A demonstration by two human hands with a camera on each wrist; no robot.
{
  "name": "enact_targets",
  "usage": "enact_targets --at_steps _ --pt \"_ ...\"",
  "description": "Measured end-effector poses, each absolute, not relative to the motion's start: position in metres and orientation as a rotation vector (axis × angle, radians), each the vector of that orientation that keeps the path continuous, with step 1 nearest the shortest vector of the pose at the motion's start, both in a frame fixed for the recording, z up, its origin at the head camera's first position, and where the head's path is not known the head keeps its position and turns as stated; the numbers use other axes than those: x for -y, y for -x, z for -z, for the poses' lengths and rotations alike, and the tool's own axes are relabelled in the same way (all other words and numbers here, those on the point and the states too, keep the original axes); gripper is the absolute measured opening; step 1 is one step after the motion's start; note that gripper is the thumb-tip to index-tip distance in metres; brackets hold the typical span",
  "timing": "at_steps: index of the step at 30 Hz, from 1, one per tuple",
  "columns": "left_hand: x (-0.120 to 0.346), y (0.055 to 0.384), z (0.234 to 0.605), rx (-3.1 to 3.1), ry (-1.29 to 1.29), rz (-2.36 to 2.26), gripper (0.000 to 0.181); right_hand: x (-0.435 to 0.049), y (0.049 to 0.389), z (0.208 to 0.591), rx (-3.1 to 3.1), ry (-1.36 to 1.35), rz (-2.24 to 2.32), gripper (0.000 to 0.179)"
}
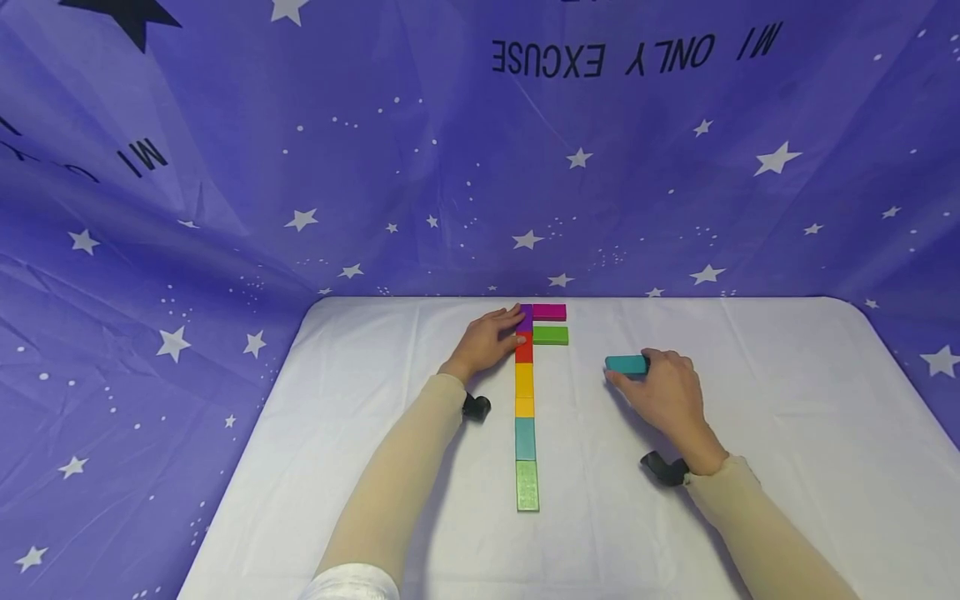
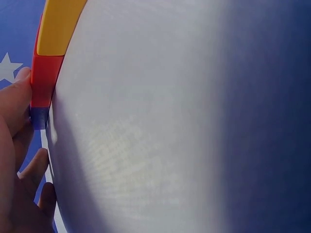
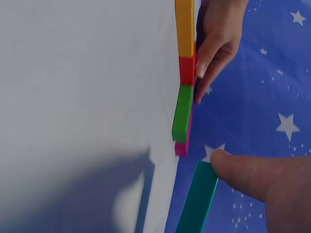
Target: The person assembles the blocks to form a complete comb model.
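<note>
A column of coloured blocks runs down the middle of the white table: a purple block (image 1: 526,317), a red block (image 1: 524,350), yellow blocks (image 1: 524,381), a light blue block (image 1: 526,438) and a light green block (image 1: 527,486). A magenta block (image 1: 550,312) and a green block (image 1: 551,336) stick out rightward near its far end. My left hand (image 1: 486,340) touches the purple and red blocks from the left, thumb on the red one. To the right of the column, my right hand (image 1: 670,392) pinches a teal block (image 1: 626,365), its thumb at one end in the right wrist view.
White cloth covers the table (image 1: 787,467), whose far edge lies just beyond the magenta block. Behind and at the sides hangs a purple curtain (image 1: 450,167) with stars and lettering. Black wrist-worn pieces (image 1: 663,469) show below both hands.
</note>
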State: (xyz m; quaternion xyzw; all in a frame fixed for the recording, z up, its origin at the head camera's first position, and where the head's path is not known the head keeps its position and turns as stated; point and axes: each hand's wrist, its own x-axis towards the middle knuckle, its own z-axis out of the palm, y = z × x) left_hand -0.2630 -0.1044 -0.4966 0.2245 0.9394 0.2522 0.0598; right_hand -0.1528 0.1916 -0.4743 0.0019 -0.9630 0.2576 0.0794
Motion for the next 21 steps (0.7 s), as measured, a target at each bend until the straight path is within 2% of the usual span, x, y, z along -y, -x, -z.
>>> enact_targets --at_steps 21 --pt "0.104 0.265 0.500 -2.849 -0.659 -0.766 0.055 -0.134 0.174 0.482 2.963 -0.010 -0.760 0.075"
